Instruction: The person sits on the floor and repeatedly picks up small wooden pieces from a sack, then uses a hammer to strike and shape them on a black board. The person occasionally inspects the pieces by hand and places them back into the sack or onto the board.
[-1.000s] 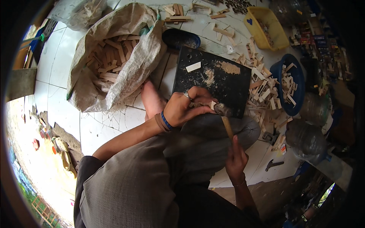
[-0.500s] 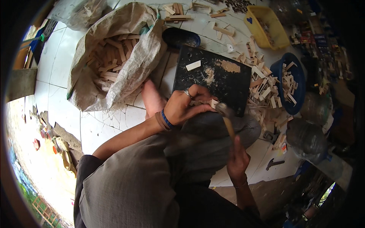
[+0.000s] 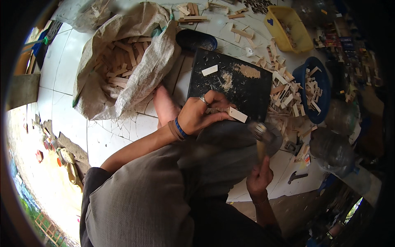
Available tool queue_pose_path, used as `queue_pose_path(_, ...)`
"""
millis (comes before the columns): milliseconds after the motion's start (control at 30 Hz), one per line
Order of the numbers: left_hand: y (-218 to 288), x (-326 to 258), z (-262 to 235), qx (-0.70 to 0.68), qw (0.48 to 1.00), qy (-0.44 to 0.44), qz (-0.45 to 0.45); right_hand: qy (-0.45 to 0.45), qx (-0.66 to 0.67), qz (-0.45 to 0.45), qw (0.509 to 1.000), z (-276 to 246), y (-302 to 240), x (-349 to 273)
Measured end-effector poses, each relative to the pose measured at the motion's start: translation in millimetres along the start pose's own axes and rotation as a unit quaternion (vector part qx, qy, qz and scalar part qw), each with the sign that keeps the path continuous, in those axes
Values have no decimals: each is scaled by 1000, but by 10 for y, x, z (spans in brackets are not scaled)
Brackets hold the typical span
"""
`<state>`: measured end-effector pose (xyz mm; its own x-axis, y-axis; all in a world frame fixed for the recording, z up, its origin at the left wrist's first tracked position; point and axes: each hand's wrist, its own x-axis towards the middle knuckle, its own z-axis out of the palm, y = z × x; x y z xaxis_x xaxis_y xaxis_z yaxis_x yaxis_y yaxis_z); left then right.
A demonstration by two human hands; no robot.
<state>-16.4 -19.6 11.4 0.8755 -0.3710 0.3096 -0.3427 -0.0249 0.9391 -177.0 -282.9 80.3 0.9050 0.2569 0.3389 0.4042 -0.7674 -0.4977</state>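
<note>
A white tiled floor [image 3: 68, 70] is covered in part by a pale woven sack [image 3: 158, 78], in which wooden strips [image 3: 119, 61] are gathered. To its right a black board [image 3: 251, 96] is laid, dusted with sawdust. Beyond the board's right edge a heap of wooden pieces [image 3: 284, 88] is spread, bordered by a blue basin [image 3: 317, 118] and, farther up, a yellow tub [image 3: 302, 33]. By the right hand [image 3: 259, 177], the grip closed round its handle, a hammer [image 3: 261, 138] is held, its blurred head just apart from the work. In the left hand [image 3: 197, 115], the grip is narrowed to a pinch of thumb and fingers, and a pale wooden block [image 3: 238, 115] is held, jutting rightward over the board's near edge; whether the board is touched cannot be told.
</note>
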Motion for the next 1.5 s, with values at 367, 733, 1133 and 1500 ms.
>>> queue_pose_path(367, -6, 103, 15, -43, 998, -17, -49, -17, -30, 243, 970, 301, 396, 548)
queue_pose_path(733, 1220, 760, -362, 157, 957, -153, 188, 11, 335, 172, 926, -154, -409, 1230)
queue_pose_path(1133, 2199, 994, -465, 88, 978, -189, 25, 257, 742, 58, 617, -947, -783, 1142)
queue_pose_path(1500, 2746, 865, -350, -229, 957, -166, 67, 26, 737, 139, 661, -515, -1089, 1304)
